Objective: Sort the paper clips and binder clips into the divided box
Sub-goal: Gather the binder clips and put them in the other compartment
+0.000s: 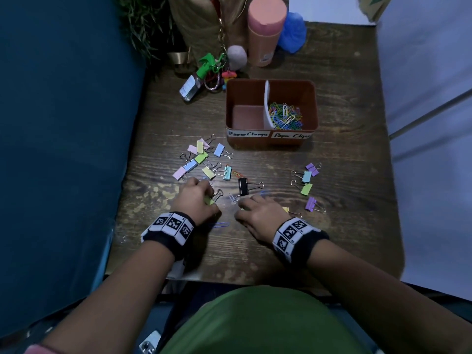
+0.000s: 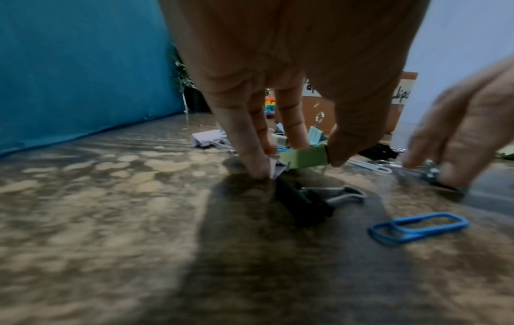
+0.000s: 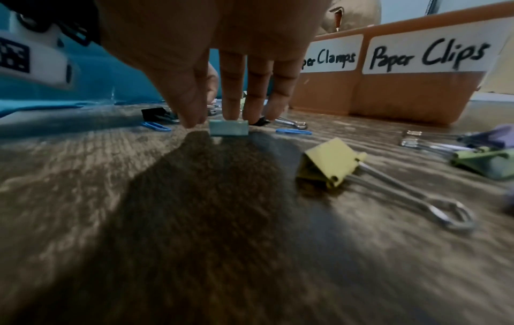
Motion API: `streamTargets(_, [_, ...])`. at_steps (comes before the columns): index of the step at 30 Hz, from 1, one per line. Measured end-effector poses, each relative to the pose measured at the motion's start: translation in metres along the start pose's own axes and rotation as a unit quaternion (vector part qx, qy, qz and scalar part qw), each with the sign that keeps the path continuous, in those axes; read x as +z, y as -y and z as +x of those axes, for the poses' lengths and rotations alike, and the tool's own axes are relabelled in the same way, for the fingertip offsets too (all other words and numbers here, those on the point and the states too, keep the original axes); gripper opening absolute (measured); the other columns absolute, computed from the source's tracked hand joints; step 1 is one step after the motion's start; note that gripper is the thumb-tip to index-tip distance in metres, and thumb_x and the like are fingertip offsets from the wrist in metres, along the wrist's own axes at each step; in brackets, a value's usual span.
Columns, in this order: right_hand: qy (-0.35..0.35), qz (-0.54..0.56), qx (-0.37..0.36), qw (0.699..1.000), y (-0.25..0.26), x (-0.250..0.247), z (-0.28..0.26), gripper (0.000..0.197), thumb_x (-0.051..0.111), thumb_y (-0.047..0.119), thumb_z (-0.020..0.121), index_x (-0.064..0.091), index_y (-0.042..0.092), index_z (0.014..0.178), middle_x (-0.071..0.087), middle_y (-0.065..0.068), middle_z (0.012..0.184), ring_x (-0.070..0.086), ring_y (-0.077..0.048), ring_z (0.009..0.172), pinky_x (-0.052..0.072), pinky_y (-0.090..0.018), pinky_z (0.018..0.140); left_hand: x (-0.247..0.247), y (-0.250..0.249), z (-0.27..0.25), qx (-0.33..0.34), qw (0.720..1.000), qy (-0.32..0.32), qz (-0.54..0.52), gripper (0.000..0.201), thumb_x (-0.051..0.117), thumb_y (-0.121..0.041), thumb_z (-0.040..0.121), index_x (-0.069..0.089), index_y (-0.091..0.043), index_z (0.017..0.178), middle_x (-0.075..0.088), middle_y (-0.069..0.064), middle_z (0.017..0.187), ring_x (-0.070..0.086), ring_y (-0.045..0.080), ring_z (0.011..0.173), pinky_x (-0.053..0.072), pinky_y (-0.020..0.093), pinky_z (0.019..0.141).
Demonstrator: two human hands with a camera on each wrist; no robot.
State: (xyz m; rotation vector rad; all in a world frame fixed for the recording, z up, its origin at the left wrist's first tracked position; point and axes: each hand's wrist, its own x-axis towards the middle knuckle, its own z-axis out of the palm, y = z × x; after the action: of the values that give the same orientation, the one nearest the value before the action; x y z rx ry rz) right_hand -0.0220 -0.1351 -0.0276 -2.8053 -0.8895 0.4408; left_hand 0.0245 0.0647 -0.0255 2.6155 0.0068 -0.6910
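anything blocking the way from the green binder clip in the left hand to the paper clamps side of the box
Nothing visible does. The left hand pinches the green binder clip; other clips lie flat on the table between, and the open Paper Clamps compartment is empty.

Pastel binder clips (image 1: 201, 159) scattered on table, colourful paper clips (image 1: 286, 116) in box's (image 1: 270, 139) right compartment

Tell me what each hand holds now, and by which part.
Left hand pinches a green binder clip by its body. Right hand pinches a light-blue binder clip by its body.
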Motion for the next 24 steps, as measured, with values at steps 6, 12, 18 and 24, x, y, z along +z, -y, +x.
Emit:
streamTargets(6, [0.028,-0.043,-0.022,0.998,-0.021,0.014,-0.029,0.014,0.073,0.019,0.065,0.064,0.023,0.074,0.065,0.005,0.082,0.057,-0.021,0.075,0.049,-0.029,0.06,-0.007,0.034,-0.01,0.032,0.999,-0.025,-0.028,0.03,0.076,-0.012,0.06,0.062,-0.017,0.086,0.056,0.006,0.102,0.056,0.026,0.096,0.045,0.027,0.081])
streamTargets(12, [0.003,-0.054,-0.011,0.998,-0.016,-0.001,-0.037,0.012,0.07,0.032,0.067,0.061,0.023,0.067,0.063,0.005,0.069,0.06,-0.022,0.067,0.049,-0.032,0.067,-0.005,0.049,-0.024,0.015,0.997,-0.055,-0.05,0.024,0.075,-0.01,0.065,0.064,-0.015,0.085,0.056,0.005,0.098,0.053,0.019,0.086,0.04,0.022,0.077])
streamTargets(18, [0.017,-0.001,-0.124,0.992,0.029,0.011,0.021,0.039,0.07,0.014,0.073,0.058,0.022,0.11,0.063,0.002,0.115,0.059,-0.022,0.09,0.051,-0.035,0.075,-0.007,0.045,-0.021,-0.009,0.992,-0.088,-0.087,0.025,0.077,-0.011,0.063,0.063,-0.014,0.085,0.058,0.008,0.097,0.057,0.025,0.085,0.045,0.026,0.078])
streamTargets(24, [0.032,0.011,-0.127,0.991,0.017,0.02,0.01,0.041,0.069,0.017,0.074,0.061,0.024,0.114,0.063,0.006,0.121,0.06,-0.025,0.095,0.052,-0.037,0.074,-0.007,0.052,-0.03,-0.007,0.998,-0.033,-0.047,0.028,0.076,-0.011,0.065,0.065,-0.015,0.09,0.054,0.006,0.102,0.048,0.016,0.084,0.045,0.026,0.083])
